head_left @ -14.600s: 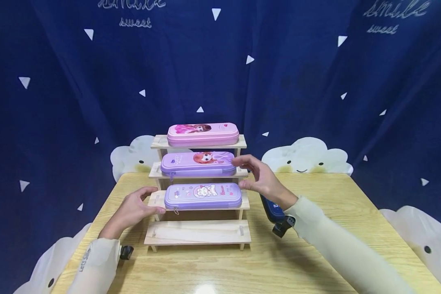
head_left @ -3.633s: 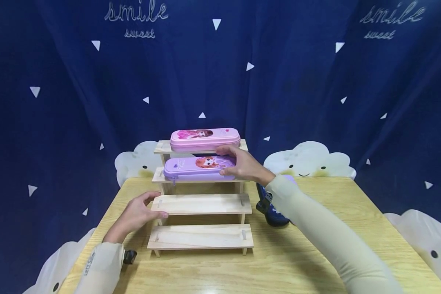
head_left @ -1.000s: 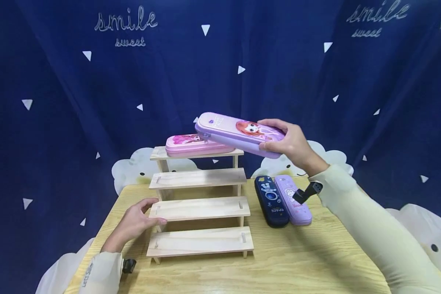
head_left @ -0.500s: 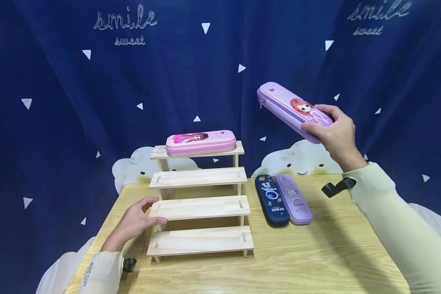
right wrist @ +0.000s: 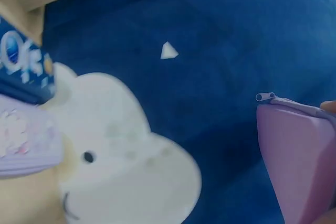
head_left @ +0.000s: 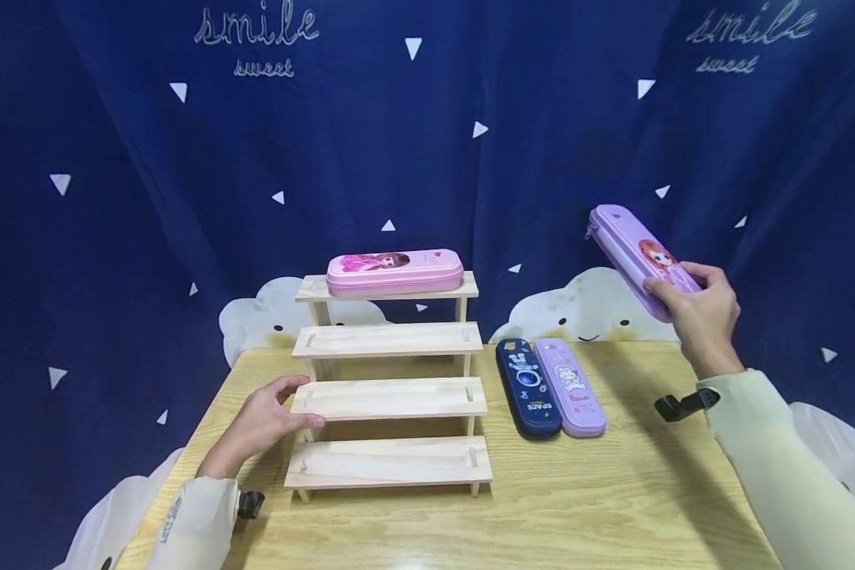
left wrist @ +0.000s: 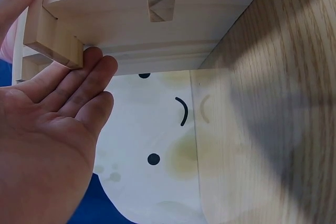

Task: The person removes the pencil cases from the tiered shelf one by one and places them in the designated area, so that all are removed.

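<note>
My right hand (head_left: 707, 324) grips a purple pencil case (head_left: 634, 257) with a red-haired doll on its lid, raised in the air at the right and tilted. In the right wrist view the purple case (right wrist: 294, 150) shows its side and zipper pull. My left hand (head_left: 267, 419) holds the left end of the third step down of a tiered wooden rack (head_left: 392, 400); in the left wrist view its fingers (left wrist: 86, 85) lie against the wood. On the rack's top step rests a pink pencil case (head_left: 395, 271); the three lower steps are bare.
On the table (head_left: 598, 491), right of the rack, a navy space pencil case (head_left: 529, 388) and a lilac rabbit pencil case (head_left: 571, 386) lie side by side. A dark blue curtain (head_left: 541, 158) with cloud shapes hangs behind.
The lilac rabbit case left the rack for the table beside the navy one. The purple doll case was lifted off the second step, carried right and lowered somewhat. My left hand stays at the rack.
</note>
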A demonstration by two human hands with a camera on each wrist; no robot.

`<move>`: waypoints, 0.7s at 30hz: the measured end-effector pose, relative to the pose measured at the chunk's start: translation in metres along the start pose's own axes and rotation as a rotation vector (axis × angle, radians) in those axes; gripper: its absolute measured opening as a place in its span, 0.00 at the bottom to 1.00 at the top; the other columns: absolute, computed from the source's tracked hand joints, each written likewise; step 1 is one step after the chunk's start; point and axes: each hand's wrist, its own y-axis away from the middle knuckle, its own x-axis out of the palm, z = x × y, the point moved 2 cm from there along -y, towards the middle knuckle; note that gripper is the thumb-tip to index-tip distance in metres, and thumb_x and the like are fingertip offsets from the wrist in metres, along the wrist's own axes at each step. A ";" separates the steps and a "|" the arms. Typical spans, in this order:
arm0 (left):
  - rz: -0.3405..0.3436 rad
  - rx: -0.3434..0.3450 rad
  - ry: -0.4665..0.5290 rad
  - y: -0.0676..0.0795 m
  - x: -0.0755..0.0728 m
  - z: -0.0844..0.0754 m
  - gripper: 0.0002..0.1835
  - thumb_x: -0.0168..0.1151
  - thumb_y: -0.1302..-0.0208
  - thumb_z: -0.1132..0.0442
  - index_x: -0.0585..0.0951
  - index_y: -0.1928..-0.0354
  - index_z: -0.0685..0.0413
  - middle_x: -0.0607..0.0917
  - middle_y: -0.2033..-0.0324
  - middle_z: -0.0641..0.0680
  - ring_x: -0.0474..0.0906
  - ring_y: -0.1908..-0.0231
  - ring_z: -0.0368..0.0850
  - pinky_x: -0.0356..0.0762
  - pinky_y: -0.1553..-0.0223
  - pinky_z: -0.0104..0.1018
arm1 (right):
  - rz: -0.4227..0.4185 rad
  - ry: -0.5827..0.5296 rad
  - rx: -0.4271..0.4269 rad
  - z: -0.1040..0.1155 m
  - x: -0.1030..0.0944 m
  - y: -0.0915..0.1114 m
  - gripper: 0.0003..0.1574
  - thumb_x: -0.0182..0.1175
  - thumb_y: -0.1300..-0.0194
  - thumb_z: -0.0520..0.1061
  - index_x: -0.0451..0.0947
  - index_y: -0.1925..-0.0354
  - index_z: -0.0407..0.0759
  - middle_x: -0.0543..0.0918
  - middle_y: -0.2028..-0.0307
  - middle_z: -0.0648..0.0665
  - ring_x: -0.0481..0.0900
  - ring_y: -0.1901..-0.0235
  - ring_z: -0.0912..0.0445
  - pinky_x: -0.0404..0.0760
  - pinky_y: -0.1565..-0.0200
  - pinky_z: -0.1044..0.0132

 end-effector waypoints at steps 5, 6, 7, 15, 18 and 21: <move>-0.002 -0.006 0.002 0.000 0.000 0.000 0.44 0.83 0.54 0.50 0.75 0.36 0.62 0.80 0.37 0.66 0.69 0.30 0.68 0.67 0.28 0.60 | -0.012 0.036 0.041 -0.035 0.004 0.003 0.42 0.75 0.47 0.60 0.75 0.36 0.53 0.72 0.60 0.67 0.68 0.57 0.68 0.68 0.57 0.78; -0.003 -0.007 0.002 0.000 0.000 0.000 0.44 0.83 0.54 0.50 0.75 0.36 0.62 0.80 0.37 0.66 0.69 0.30 0.67 0.67 0.28 0.60 | -0.011 0.041 0.050 -0.042 0.006 0.005 0.43 0.75 0.47 0.60 0.75 0.36 0.52 0.72 0.60 0.67 0.68 0.57 0.68 0.67 0.57 0.78; -0.004 -0.008 0.001 0.000 0.000 0.000 0.44 0.83 0.54 0.50 0.75 0.36 0.62 0.80 0.37 0.66 0.70 0.30 0.67 0.68 0.28 0.60 | -0.009 0.045 0.059 -0.048 0.008 0.006 0.43 0.75 0.47 0.60 0.75 0.36 0.51 0.72 0.60 0.67 0.68 0.56 0.68 0.67 0.57 0.78; -0.010 0.006 -0.011 0.000 0.001 0.000 0.46 0.83 0.54 0.49 0.75 0.36 0.64 0.81 0.38 0.65 0.71 0.31 0.67 0.69 0.29 0.60 | 0.042 0.126 0.074 -0.096 0.021 0.022 0.46 0.72 0.44 0.63 0.71 0.33 0.44 0.78 0.47 0.46 0.73 0.50 0.55 0.66 0.58 0.75; -0.013 0.007 -0.014 0.001 0.001 0.000 0.46 0.83 0.54 0.49 0.75 0.36 0.64 0.81 0.38 0.65 0.71 0.31 0.67 0.69 0.29 0.60 | 0.066 0.153 0.077 -0.112 0.024 0.028 0.47 0.70 0.42 0.63 0.70 0.32 0.42 0.78 0.41 0.39 0.73 0.47 0.51 0.65 0.59 0.73; -0.013 0.008 -0.012 0.001 0.001 0.000 0.46 0.83 0.54 0.49 0.75 0.36 0.64 0.81 0.38 0.65 0.71 0.32 0.67 0.69 0.29 0.60 | 0.085 0.171 0.077 -0.123 0.028 0.033 0.48 0.69 0.41 0.63 0.69 0.32 0.39 0.78 0.39 0.35 0.73 0.46 0.48 0.66 0.59 0.69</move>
